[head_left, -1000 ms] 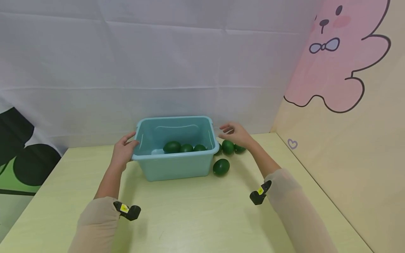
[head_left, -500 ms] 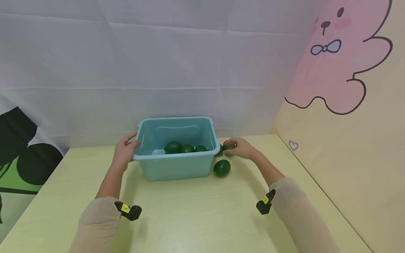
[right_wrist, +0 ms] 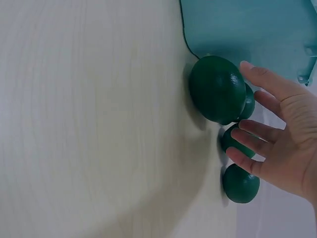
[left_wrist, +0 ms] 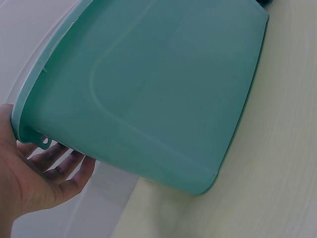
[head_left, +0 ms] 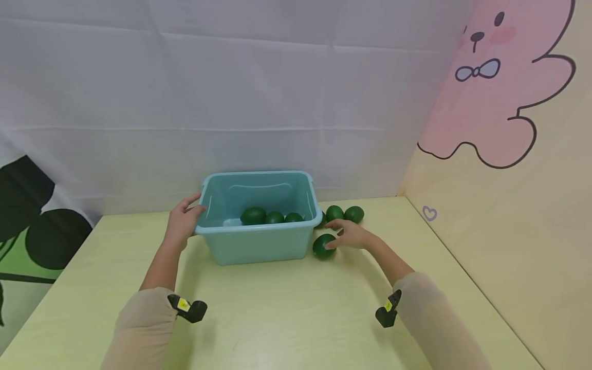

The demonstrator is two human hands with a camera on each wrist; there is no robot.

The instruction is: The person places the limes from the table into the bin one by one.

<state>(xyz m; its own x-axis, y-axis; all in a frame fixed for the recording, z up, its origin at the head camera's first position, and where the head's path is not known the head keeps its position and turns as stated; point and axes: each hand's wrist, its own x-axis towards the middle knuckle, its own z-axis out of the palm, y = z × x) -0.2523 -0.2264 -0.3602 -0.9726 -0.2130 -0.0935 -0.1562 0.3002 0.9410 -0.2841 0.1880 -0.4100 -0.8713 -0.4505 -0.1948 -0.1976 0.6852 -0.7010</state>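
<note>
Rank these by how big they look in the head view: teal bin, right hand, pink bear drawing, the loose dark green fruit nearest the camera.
Largest to smallest:
1. Pink bear drawing, though the frame cuts it off
2. Teal bin
3. Right hand
4. Loose dark green fruit, partly hidden by that hand

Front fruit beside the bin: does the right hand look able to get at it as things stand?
Likely yes: the right hand is right by the front fruit, thumb and fingers apart, and the bin does not stand between them.
</note>
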